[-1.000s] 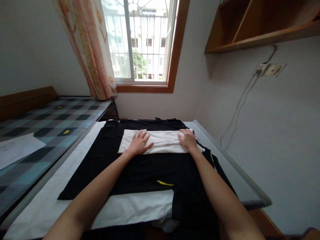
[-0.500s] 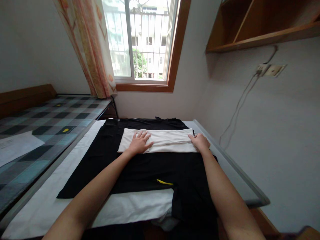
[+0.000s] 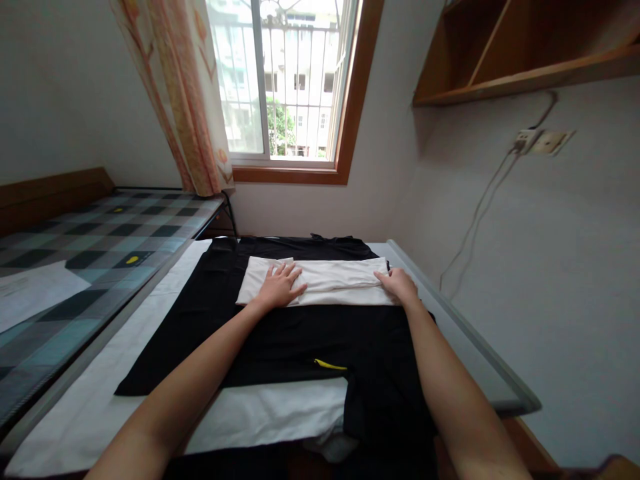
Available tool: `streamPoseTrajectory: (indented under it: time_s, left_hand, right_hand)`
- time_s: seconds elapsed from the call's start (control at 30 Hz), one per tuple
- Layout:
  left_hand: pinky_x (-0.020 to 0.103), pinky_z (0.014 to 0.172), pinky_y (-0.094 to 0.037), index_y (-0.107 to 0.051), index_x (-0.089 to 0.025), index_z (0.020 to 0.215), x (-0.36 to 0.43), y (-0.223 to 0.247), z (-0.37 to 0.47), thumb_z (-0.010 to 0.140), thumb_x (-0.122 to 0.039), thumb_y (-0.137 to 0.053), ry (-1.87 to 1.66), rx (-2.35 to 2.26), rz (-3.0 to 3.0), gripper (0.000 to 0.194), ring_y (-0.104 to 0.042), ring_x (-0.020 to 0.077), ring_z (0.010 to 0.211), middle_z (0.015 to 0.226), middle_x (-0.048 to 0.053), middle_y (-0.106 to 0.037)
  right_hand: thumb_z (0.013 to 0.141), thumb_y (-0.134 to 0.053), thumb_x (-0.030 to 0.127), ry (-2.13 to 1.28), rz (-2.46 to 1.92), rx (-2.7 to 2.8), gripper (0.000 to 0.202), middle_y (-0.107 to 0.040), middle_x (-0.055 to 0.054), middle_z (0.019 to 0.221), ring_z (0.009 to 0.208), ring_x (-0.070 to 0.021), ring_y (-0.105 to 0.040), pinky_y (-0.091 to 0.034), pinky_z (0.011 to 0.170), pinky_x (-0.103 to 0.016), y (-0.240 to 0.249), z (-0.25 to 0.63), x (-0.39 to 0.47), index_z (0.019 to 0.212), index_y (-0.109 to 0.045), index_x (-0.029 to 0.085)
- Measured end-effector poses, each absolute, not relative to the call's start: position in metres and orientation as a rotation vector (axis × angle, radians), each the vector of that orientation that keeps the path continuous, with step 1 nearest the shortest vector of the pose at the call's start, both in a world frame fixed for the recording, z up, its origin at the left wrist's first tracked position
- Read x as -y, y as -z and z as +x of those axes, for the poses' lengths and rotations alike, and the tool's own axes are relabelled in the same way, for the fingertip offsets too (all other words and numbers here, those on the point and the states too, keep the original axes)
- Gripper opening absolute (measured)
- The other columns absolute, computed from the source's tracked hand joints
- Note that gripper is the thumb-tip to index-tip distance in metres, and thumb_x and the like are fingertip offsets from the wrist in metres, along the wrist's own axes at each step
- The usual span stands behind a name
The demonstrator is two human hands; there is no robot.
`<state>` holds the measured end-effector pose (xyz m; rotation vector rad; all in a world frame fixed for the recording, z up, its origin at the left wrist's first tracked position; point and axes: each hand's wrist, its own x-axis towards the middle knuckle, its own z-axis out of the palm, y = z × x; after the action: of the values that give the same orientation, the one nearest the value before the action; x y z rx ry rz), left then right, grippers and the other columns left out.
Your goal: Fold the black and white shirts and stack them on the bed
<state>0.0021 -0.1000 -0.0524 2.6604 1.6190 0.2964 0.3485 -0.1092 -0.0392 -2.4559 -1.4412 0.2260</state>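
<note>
A white garment [image 3: 340, 273], folded into a long flat strip, lies across a black shirt [image 3: 285, 340] that is spread out. My left hand [image 3: 281, 287] rests flat on the left part of the strip, its fingers spread. At the strip's right end, my right hand [image 3: 401, 285] pinches the edge between thumb and fingers; the fingertips are partly hidden. A small black bit shows just above that hand. On the black shirt's near part is a thin yellow mark [image 3: 331, 365].
White cloth [image 3: 270, 408] covers the table under the shirt, and a grey raised edge [image 3: 480, 350] runs along its right side. A checked mattress [image 3: 150, 230] with a paper sheet [image 3: 40, 290] stands to the left. Above right hang a wooden shelf [image 3: 525, 73] and a cord [image 3: 475, 220].
My right hand has shifted very slightly left with its pinch on the white strip's end. The left hand stays where it was.
</note>
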Motion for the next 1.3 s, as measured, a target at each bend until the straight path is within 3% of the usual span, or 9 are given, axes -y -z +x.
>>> streamPoseTrajectory:
  time_s: [0.17,0.3,0.5,0.67,0.8,0.97,1.03,1.17,1.3]
  left_hand:
    - [0.057,0.116,-0.019,-0.046,-0.027,0.143,0.099,0.055,0.001,0.093,-0.062,-0.034,-0.335,-1.608,2.661,0.062,-0.029,0.0326,0.144,0.155,0.007,-0.036]
    - [0.057,0.116,-0.02,-0.047,-0.027,0.143,0.099,0.054,0.002,0.093,-0.061,-0.035,-0.34,-1.61,2.653,0.061,-0.03,0.0328,0.143,0.155,0.007,-0.037]
    - [0.057,0.116,-0.019,-0.047,-0.025,0.142,0.101,0.051,0.002,0.093,-0.061,-0.035,-0.316,-1.615,2.65,0.062,-0.03,0.0326,0.143,0.156,0.008,-0.036]
    - [0.056,0.117,-0.018,-0.047,-0.025,0.142,0.102,0.05,0.002,0.093,-0.061,-0.035,-0.318,-1.614,2.656,0.062,-0.03,0.0318,0.144,0.156,0.008,-0.035]
    - [0.056,0.117,-0.019,-0.048,-0.026,0.142,0.103,0.048,0.002,0.094,-0.06,-0.036,-0.322,-1.608,2.656,0.06,-0.03,0.0314,0.144,0.155,0.008,-0.036]
    - [0.057,0.116,-0.02,-0.05,-0.025,0.139,0.102,0.05,0.001,0.093,-0.06,-0.037,-0.36,-1.599,2.66,0.059,-0.031,0.032,0.143,0.154,0.008,-0.038]
    - [0.057,0.116,-0.021,-0.052,-0.025,0.137,0.101,0.052,0.0,0.093,-0.058,-0.039,-0.418,-1.578,2.686,0.056,-0.031,0.0314,0.143,0.154,0.009,-0.039]
    - [0.054,0.116,-0.023,-0.053,-0.023,0.135,0.099,0.057,-0.001,0.093,-0.05,-0.046,-0.584,-1.521,2.723,0.051,-0.033,0.0296,0.141,0.15,0.011,-0.043]
    - [0.05,0.113,-0.029,-0.047,-0.022,0.14,0.098,0.057,-0.001,0.088,-0.042,-0.055,-0.707,-1.474,2.706,0.056,-0.043,0.0286,0.132,0.142,0.012,-0.05]
  right_hand:
    - [0.083,-0.059,0.047,-0.218,-2.232,1.485,0.037,-0.072,-0.015,0.1,0.093,-0.0264,-0.067,-0.047,0.074,-0.03,0.046,0.359,0.1,0.099,-0.067,0.015]
    - [0.081,-0.062,0.038,-0.283,-2.111,1.5,0.03,-0.069,-0.013,0.099,0.091,-0.0235,-0.065,-0.048,0.076,-0.028,0.037,0.36,0.097,0.099,-0.063,0.014]
    - [0.077,-0.064,0.025,-0.795,-1.915,1.501,0.059,-0.065,-0.006,0.097,0.082,-0.0178,-0.064,-0.051,0.07,-0.026,0.017,0.363,0.104,0.132,-0.044,0.018]
    - [0.074,-0.067,0.026,-0.839,-2.066,1.509,0.08,-0.063,-0.009,0.102,0.078,-0.0195,-0.061,-0.05,0.063,-0.03,-0.001,0.363,0.105,0.145,-0.03,0.025]
    - [0.074,-0.063,0.022,-0.718,-2.137,1.627,0.068,-0.063,-0.007,0.095,0.073,-0.0176,-0.06,-0.047,0.058,-0.027,-0.022,0.357,0.095,0.139,-0.042,0.024]
    - [0.068,-0.067,0.012,-0.476,-2.023,1.89,0.034,-0.067,-0.005,0.088,0.076,-0.0159,-0.062,-0.048,0.064,-0.022,-0.05,0.306,0.078,0.102,-0.068,0.016]
    - [0.072,-0.069,0.015,-0.591,-1.746,1.957,0.039,-0.07,-0.006,0.097,0.082,-0.016,-0.064,-0.05,0.07,-0.022,-0.054,0.272,0.076,0.111,-0.067,0.017]
    - [0.078,-0.073,0.03,-1.139,-1.374,2.103,0.062,-0.071,-0.007,0.109,0.085,-0.0153,-0.067,-0.054,0.073,-0.023,-0.053,0.22,0.081,0.136,-0.054,0.022]
    - [0.085,-0.066,0.03,-0.926,-1.418,2.058,0.049,-0.072,-0.012,0.11,0.082,-0.0154,-0.068,-0.055,0.074,-0.027,-0.044,0.218,0.079,0.132,-0.058,0.017]
